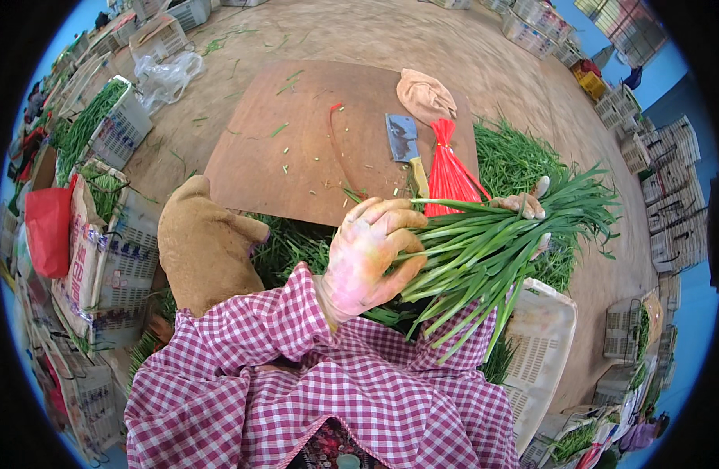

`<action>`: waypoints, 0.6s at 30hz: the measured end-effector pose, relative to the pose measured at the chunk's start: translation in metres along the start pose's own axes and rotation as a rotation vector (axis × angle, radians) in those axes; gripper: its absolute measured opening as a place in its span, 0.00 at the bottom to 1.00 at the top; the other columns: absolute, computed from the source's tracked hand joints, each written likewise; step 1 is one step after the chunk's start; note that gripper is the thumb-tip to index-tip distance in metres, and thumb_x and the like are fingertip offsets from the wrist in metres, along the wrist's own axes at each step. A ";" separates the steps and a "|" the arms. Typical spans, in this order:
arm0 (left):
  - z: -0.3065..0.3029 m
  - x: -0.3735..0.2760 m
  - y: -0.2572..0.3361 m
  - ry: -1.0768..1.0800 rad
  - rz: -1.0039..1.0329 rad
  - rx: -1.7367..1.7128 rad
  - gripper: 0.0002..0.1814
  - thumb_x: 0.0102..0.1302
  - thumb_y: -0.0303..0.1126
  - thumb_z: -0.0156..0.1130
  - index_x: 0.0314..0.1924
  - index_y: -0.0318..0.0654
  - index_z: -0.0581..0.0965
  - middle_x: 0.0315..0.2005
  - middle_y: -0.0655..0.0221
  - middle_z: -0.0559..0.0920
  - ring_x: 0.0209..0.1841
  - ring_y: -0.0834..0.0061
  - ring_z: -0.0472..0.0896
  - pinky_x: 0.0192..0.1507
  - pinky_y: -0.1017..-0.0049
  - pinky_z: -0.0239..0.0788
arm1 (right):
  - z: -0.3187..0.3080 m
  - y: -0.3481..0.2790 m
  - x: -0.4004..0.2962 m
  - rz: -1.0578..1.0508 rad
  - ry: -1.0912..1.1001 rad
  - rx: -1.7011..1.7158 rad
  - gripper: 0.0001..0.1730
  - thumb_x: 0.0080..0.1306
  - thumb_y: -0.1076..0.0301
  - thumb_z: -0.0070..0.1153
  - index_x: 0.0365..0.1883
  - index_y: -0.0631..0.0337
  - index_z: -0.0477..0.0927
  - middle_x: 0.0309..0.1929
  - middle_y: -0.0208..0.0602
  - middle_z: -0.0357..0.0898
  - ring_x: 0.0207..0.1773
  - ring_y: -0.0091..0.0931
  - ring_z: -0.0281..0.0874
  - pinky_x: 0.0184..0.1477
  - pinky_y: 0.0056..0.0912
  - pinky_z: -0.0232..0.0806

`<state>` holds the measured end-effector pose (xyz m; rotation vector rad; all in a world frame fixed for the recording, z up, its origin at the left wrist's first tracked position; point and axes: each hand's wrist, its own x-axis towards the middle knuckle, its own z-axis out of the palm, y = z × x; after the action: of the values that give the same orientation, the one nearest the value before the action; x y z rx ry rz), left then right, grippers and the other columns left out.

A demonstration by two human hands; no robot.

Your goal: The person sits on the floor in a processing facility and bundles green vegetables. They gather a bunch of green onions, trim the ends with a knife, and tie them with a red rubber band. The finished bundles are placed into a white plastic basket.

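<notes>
A loose bundle of garlic chives [471, 240] lies across in front of my checked sleeves, pale stem ends to the left and leafy tips to the right. My right hand [524, 205] grips it from behind near the leafy end; mostly the fingers show, the palm being hidden by leaves. At the stem end, my left hand [374, 252] has fingers and thumb curled on several stems. Just beyond the bundle, red plastic ties [450, 176] sit gathered on a brown board [277, 146]. Beside them is a cleaver [403, 140] with a yellow handle.
A beige cloth [427, 97] rests on the board's far right corner. More cut greens [517, 155] are heaped right of the board. A white plastic crate [541, 352] stands close on my right. Crates with greens [119, 126] line the left, near a clear plastic bag [166, 76].
</notes>
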<state>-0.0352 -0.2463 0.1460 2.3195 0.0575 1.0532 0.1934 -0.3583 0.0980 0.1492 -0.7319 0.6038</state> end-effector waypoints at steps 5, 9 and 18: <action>-0.022 -0.036 -0.030 -0.055 0.035 0.080 0.09 0.48 0.27 0.67 0.29 0.42 0.75 0.46 0.66 0.81 0.52 0.59 0.78 0.57 0.58 0.65 | -0.005 -0.004 -0.005 0.014 -0.026 0.053 0.40 0.62 0.63 0.55 0.69 0.63 0.54 0.45 0.29 0.70 0.51 0.23 0.69 0.62 0.35 0.60; -0.049 -0.084 -0.098 -0.437 -0.150 0.597 0.07 0.52 0.33 0.65 0.25 0.39 0.77 0.33 0.65 0.80 0.45 0.62 0.78 0.50 0.59 0.67 | 0.003 -0.011 -0.002 0.029 -0.060 0.066 0.42 0.63 0.64 0.55 0.71 0.63 0.50 0.44 0.28 0.70 0.51 0.23 0.69 0.62 0.36 0.60; 0.001 0.019 -0.082 -0.079 -0.373 -1.201 0.41 0.64 0.57 0.61 0.66 0.34 0.64 0.59 0.61 0.72 0.58 0.71 0.73 0.59 0.68 0.66 | 0.047 0.055 0.003 0.564 0.259 -0.159 0.35 0.64 0.65 0.53 0.67 0.67 0.59 0.45 0.34 0.73 0.48 0.30 0.73 0.58 0.42 0.69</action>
<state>-0.0051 -0.1739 0.1151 1.1823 -0.1361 0.5332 0.1367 -0.3274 0.1308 -0.2897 -0.5635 1.0744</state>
